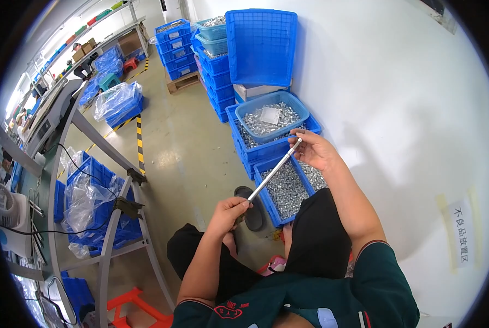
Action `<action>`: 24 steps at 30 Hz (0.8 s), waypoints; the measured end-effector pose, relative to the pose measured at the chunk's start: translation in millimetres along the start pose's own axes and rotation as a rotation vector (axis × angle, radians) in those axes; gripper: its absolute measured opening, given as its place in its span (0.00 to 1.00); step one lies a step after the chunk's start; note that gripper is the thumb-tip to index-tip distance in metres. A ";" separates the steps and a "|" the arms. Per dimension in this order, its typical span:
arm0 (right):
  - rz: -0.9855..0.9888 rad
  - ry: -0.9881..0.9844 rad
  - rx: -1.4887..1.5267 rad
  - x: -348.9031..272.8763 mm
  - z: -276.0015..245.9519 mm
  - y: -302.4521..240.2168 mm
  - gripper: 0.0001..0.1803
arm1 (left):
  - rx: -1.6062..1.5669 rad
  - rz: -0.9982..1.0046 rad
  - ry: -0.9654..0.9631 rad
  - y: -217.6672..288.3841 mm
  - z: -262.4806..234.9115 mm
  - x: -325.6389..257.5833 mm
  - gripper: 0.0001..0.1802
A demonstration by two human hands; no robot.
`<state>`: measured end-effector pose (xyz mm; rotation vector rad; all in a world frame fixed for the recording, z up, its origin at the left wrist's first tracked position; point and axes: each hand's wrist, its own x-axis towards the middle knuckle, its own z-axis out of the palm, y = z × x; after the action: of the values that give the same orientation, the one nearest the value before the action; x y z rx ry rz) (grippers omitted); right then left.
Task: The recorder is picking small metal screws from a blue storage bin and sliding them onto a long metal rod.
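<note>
Firmly, the lower end of a slim metal rod (275, 169) is gripped in the closed left hand (230, 210), while its upper end is pinched by the right hand (314, 148), above a blue crate (268, 205) of small metal parts on the floor.

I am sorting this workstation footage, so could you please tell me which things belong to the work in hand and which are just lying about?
In hand:
- thin metal rod, held at its ends by the left hand and right hand
- blue crate of small metal parts beneath the rod
- blue basin of metal parts behind it

Lying about:
- black sandal
- upright blue crate
- bagged crates
- wooden pallet
</note>
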<state>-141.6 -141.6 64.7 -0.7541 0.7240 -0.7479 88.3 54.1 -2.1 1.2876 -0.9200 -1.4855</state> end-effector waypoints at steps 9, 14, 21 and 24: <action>0.042 0.012 -0.133 10.4 -13.3 4.5 0.12 | 0.028 -0.037 0.042 8.8 2.5 -5.4 0.11; 0.045 -0.048 -0.007 2.7 -8.9 5.8 0.14 | 0.018 -0.025 0.047 4.9 4.1 -4.6 0.11; -0.227 0.146 -0.296 3.6 -29.7 28.0 0.17 | -0.051 -0.057 -0.025 -13.1 9.0 4.6 0.13; -0.237 0.198 -0.277 0.2 -27.3 33.7 0.17 | -0.012 -0.020 0.004 -14.6 17.3 3.7 0.12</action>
<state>-152.1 -133.6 23.4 -1.0397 0.9404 -0.9583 68.7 54.0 -14.0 1.2939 -0.8964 -1.5007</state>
